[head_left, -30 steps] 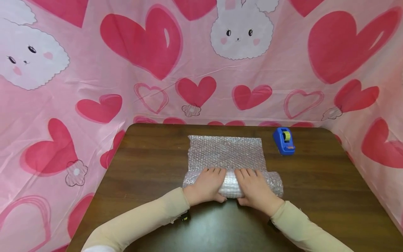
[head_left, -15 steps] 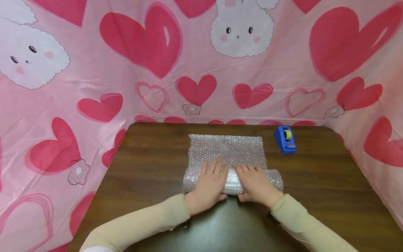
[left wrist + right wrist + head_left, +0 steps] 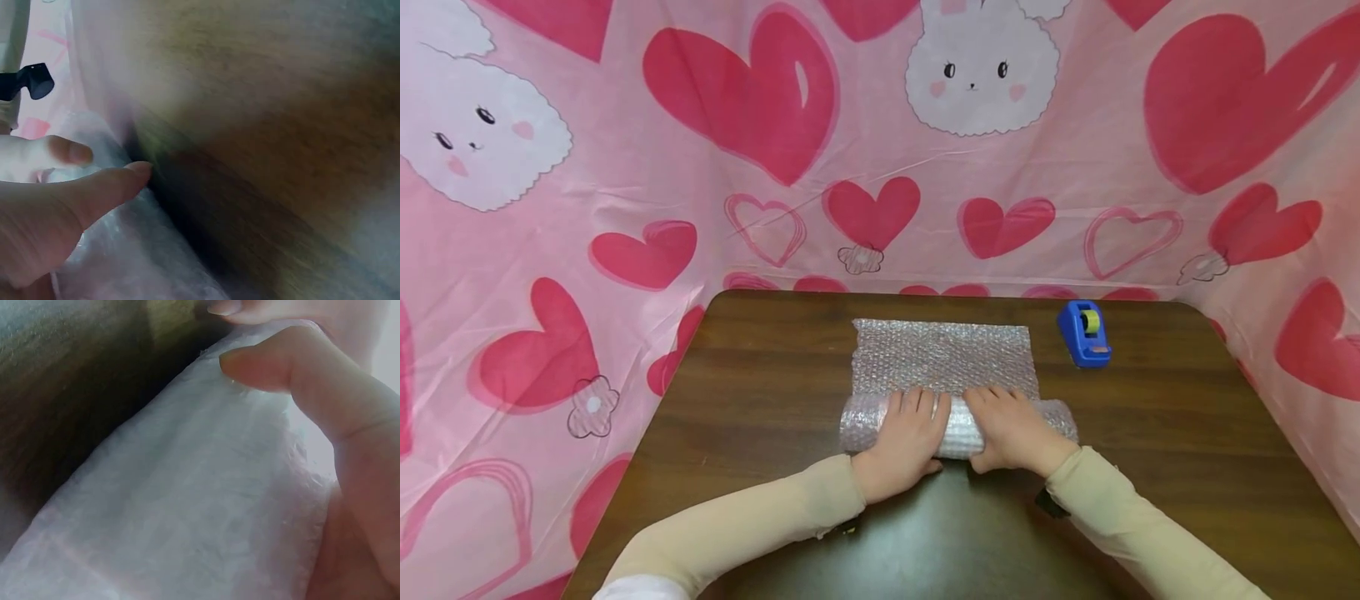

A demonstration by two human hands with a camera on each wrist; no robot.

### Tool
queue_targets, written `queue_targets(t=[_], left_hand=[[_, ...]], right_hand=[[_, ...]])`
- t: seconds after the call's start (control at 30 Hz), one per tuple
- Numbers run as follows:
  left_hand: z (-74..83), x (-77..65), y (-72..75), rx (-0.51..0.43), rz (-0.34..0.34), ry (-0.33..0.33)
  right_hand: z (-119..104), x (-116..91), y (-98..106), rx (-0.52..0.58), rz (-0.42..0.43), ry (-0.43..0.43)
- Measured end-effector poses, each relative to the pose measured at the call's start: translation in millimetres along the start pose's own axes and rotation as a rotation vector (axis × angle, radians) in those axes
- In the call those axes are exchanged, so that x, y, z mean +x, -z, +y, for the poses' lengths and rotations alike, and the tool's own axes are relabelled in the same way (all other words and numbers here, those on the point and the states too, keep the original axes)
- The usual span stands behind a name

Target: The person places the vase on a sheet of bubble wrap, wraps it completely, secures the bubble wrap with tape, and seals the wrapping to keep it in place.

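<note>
Both hands were on the bubble-wrap roll (image 3: 958, 429): the left hand (image 3: 904, 437) and the right hand (image 3: 1017, 433) held it side by side, apart by a short stretch of bare roll, fingers bent over the top and thumbs at the near side. The roll lay crosswise on the table (image 3: 760, 375), in front of the person. The flat sheet (image 3: 943, 354) ran from under it toward the far edge.

Compared with half a second earlier, the left hand's fingers had drawn back from a spread reach over the sheet to a grip level with the right hand's. The roll had advanced slightly and the flat length was a little shorter; in my judgement the winding was progressing, with a fair part left to take up.

The roll's right end projected further past the sheet than its left, so the winding could be running askew. What lay inside could not be determined.

A blue tape dispenser (image 3: 1084, 335) stood right of the sheet, apart from it and off the roll's line; no obstruction was noted. A heart-printed cloth (image 3: 700, 158) hung beyond the table.
</note>
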State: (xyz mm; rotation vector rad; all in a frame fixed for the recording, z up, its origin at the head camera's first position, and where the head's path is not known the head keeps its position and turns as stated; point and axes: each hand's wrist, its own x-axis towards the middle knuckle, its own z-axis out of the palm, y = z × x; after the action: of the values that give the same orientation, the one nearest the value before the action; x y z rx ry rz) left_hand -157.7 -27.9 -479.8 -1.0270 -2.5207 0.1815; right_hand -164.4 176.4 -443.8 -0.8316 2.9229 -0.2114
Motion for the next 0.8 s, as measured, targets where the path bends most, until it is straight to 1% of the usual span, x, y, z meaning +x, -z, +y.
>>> queue_targets(t=[0.1, 0.27, 0.37, 0.53, 0.63, 0.8], left_hand=[[-1.9, 2.3, -2.6, -0.003, 0.013, 0.0], [-6.0, 6.1, -5.1, -0.052, -0.019, -0.007], [-8.0, 9.0, -5.9, -0.079, -0.037, -0.02], [-9.5, 11.7, -5.7, -0.094, -0.059, -0.027], [-9.9, 11.8, -6.6, -0.098, -0.075, -0.024], [-12.3, 13.2, -6.6, -0.089, -0.077, -0.02]], right_hand=[[1.3, 1.7, 1.8, 0.017, -0.015, -0.009], [3.1, 2.3, 3.5, 0.022, -0.031, -0.031], [4.2, 1.4, 4.5, 0.016, -0.024, -0.033], [4.3, -0.2, 5.7, 0.003, -0.018, -0.033], [1.5, -2.9, 1.8, -0.053, 0.016, -0.032], [-12.0, -12.4, -5.1, -0.195, 0.164, 0.016]])
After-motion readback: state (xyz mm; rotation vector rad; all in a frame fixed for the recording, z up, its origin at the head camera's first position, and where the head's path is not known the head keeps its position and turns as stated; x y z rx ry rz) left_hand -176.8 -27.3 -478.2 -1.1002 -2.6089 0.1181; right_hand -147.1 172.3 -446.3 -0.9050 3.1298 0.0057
